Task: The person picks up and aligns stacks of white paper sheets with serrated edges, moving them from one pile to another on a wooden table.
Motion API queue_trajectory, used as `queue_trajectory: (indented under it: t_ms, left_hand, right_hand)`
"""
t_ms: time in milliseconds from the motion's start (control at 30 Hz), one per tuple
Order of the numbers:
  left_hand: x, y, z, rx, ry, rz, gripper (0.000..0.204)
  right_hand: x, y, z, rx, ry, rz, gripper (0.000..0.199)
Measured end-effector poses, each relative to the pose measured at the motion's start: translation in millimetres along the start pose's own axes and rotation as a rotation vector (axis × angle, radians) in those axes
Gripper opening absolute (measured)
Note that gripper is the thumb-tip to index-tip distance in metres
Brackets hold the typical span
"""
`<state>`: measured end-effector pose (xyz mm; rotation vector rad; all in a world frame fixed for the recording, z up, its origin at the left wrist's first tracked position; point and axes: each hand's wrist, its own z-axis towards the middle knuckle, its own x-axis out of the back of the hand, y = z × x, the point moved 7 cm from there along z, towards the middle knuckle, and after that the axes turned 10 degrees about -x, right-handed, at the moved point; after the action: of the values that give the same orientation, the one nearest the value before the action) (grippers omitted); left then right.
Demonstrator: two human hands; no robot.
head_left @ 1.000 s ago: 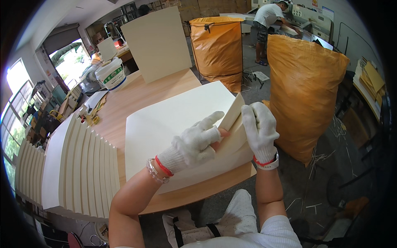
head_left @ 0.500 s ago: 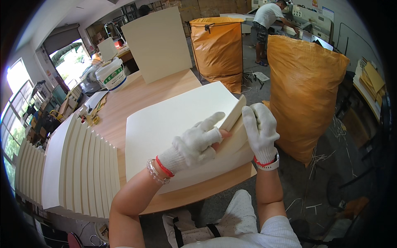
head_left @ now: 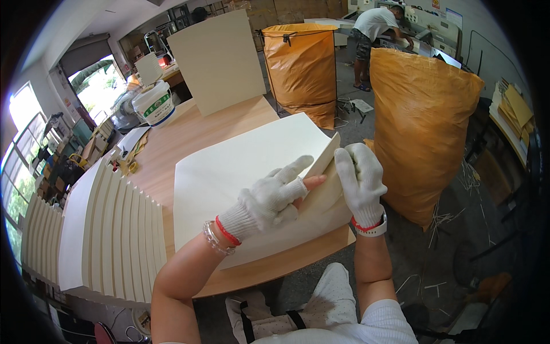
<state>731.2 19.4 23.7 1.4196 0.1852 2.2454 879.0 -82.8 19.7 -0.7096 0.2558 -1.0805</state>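
A large white card sheet (head_left: 235, 155) lies on the wooden table in front of me, its right edge turned up into a narrow flap (head_left: 325, 153). My left hand (head_left: 269, 200), in a white knitted glove with bare fingertips showing, rests on the sheet beside that flap. Its fingers are apart, one stretched toward the far right and a bare one reaching along the flap's base. At the flap's outer side, my right hand (head_left: 361, 175), also gloved, has its fingers bent and pressed together on the edge. Its fingertips are partly hidden.
Ridged stacks of white folded card (head_left: 123, 229) stand to the left. On the table (head_left: 166, 135) are a white bucket (head_left: 153, 103) and an upright board (head_left: 220, 63). Orange sacks (head_left: 424, 126) stand beyond the right side. A person (head_left: 372, 34) works at a machine behind.
The bare finger of my left hand has stretched further right along the flap. My right hand has barely shifted. The person at the back leans a little differently.
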Motion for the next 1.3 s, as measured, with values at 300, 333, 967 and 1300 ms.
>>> queue_trajectory:
  t_ms: [300, 333, 967, 1300]
  left_hand:
    - [-2, -6, -6, 0.044, 0.180, -0.038, 0.042]
    - [-2, -8, -8, 0.032, 0.184, -0.064, 0.044]
    - [2, 0, -3, 0.067, 0.153, 0.007, 0.035]
    - [-1, -3, -4, 0.204, 0.065, -0.068, 0.034]
  right_hand:
    - [1, -3, -2, 0.057, 0.056, 0.005, 0.016]
    - [1, -5, -3, 0.080, 0.060, 0.000, 0.017]
    - [1, -1, -4, 0.031, 0.074, 0.044, 0.019]
    - [1, 7, 0, -0.082, -0.002, 0.053, 0.017]
